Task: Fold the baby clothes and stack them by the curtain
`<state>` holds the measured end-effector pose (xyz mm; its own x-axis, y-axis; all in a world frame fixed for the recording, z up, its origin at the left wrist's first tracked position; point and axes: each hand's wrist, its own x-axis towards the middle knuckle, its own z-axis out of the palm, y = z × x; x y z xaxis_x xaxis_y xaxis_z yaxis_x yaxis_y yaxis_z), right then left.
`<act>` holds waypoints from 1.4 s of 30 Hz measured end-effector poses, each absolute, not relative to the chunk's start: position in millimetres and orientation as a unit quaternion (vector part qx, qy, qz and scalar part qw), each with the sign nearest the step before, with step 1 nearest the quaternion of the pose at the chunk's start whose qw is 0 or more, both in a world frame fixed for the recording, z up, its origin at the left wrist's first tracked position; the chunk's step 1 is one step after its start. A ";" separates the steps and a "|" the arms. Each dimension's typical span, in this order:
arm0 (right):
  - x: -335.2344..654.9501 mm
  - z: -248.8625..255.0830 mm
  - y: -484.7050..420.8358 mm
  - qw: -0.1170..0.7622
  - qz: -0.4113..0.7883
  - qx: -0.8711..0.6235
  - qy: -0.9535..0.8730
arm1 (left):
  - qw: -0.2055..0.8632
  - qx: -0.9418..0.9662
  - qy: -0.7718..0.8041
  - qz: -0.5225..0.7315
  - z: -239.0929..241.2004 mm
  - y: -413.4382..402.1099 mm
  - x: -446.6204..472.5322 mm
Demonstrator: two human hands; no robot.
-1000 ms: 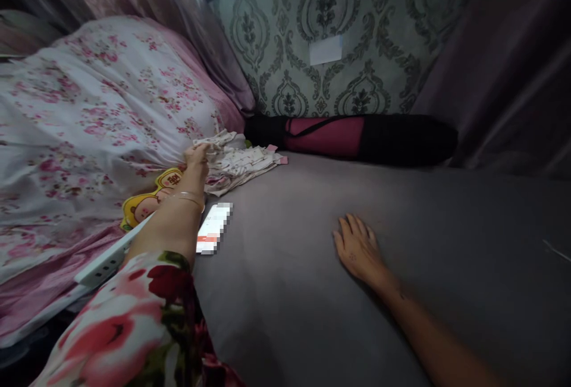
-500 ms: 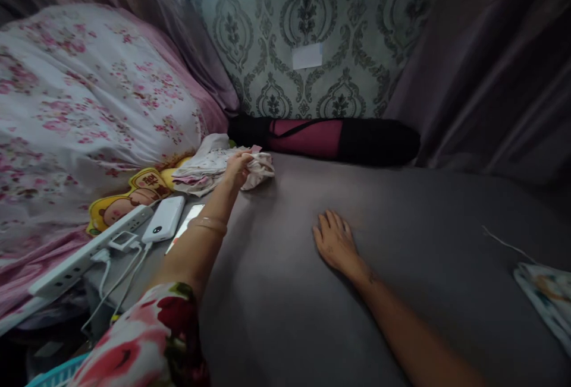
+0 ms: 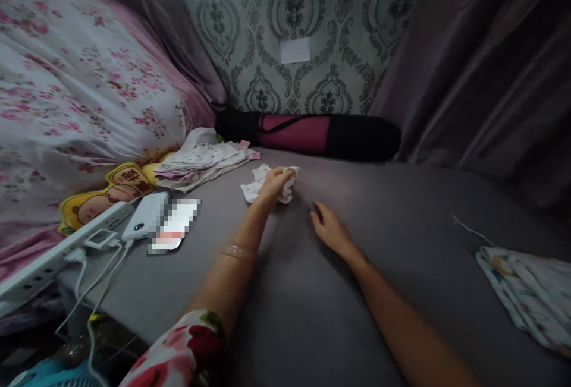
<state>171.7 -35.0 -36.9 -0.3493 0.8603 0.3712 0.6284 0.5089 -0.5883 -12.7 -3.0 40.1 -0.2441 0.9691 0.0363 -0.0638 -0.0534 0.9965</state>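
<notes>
My left hand (image 3: 275,181) is closed round a small white patterned cloth (image 3: 255,183) and holds it low over the grey sheet (image 3: 312,304). Behind it, to the left, lies a pile of folded white patterned clothes (image 3: 200,161). My right hand (image 3: 329,231) rests on the sheet just right of the cloth, palm down, its fingers slightly curled and holding nothing.
A floral quilt (image 3: 80,96) is heaped at the left, with a yellow cartoon pillow (image 3: 102,197) under it. A white power bank (image 3: 145,223), a phone (image 3: 173,233) and a power strip (image 3: 53,253) with cables lie near the left edge. A pink-and-black roll (image 3: 307,133) lies along the wall. Another folded cloth (image 3: 526,292) is at right.
My left hand pulled one small cloth off the pile and carried it right, toward the middle of the sheet. My right hand shifted slightly left toward it and its fingers curled.
</notes>
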 end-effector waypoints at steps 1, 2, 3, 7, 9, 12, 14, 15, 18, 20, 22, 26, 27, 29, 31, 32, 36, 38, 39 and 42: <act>173.3 -37.1 -30.3 0.367 0.195 -0.468 -0.780 | 0.447 0.449 0.531 0.562 43.7 -7.5 -5.7; 175.1 -36.4 -26.0 0.400 0.213 -0.474 -0.755 | 0.454 0.473 0.533 0.535 47.6 -11.7 1.0; 177.3 -34.9 -22.2 0.428 0.229 -0.477 -0.733 | 0.461 0.501 0.530 0.505 51.4 -15.6 7.3; 188.2 -22.5 -14.5 0.499 0.288 -0.458 -0.677 | 0.498 0.607 0.477 0.395 64.4 -24.8 27.5; 193.2 -16.3 -14.0 0.503 0.312 -0.436 -0.678 | 0.518 0.623 0.451 0.373 68.3 -26.2 34.4; 197.5 -11.5 -14.6 0.490 0.331 -0.405 -0.698 | 0.532 0.625 0.441 0.363 71.3 -28.1 40.0; 197.8 -11.0 -15.5 0.488 0.342 -0.383 -0.705 | 0.530 0.631 0.441 0.355 72.3 -30.6 40.4; 197.2 -11.1 -16.2 0.488 0.350 -0.375 -0.707 | 0.529 0.634 0.441 0.351 72.7 -32.2 39.8; 194.0 -10.9 -19.0 0.462 0.383 -0.364 -0.712 | 0.528 0.639 0.442 0.342 74.8 -37.0 35.8; 192.1 -10.3 -20.8 0.442 0.396 -0.365 -0.717 | 0.526 0.637 0.446 0.344 76.9 -39.5 32.4; 192.1 -9.4 -21.3 0.435 0.394 -0.366 -0.723 | 0.523 0.632 0.450 0.352 79.1 -41.1 28.6; 201.7 -4.2 -15.8 0.447 0.362 -0.385 -0.721 | 0.503 0.634 0.451 0.376 80.7 -40.4 18.9; 205.9 -1.2 -13.2 0.453 0.354 -0.396 -0.716 | 0.491 0.635 0.457 0.384 80.5 -39.6 16.4; 215.4 8.4 -8.3 0.470 0.333 -0.416 -0.703 | 0.454 0.633 0.480 0.403 80.3 -38.4 12.0; 225.1 24.4 -7.1 0.489 0.304 -0.424 -0.699 | 0.421 0.635 0.489 0.425 81.9 -38.5 9.7; 229.5 35.0 -9.4 0.497 0.287 -0.422 -0.702 | 0.411 0.637 0.484 0.438 83.7 -39.4 9.5; 242.7 90.5 -43.0 0.513 0.240 -0.402 -0.720 | 0.418 0.643 0.423 0.482 96.7 -47.9 12.5; 247.1 116.9 -66.7 0.520 0.226 -0.401 -0.720 | 0.435 0.639 0.392 0.499 103.8 -53.0 13.4; 249.5 127.0 -76.5 0.521 0.224 -0.403 -0.718 | 0.442 0.636 0.381 0.505 106.4 -54.9 13.3; 260.8 138.5 -87.1 0.485 0.242 -0.424 -0.726 | 0.451 0.632 0.373 0.508 107.6 -56.4 13.4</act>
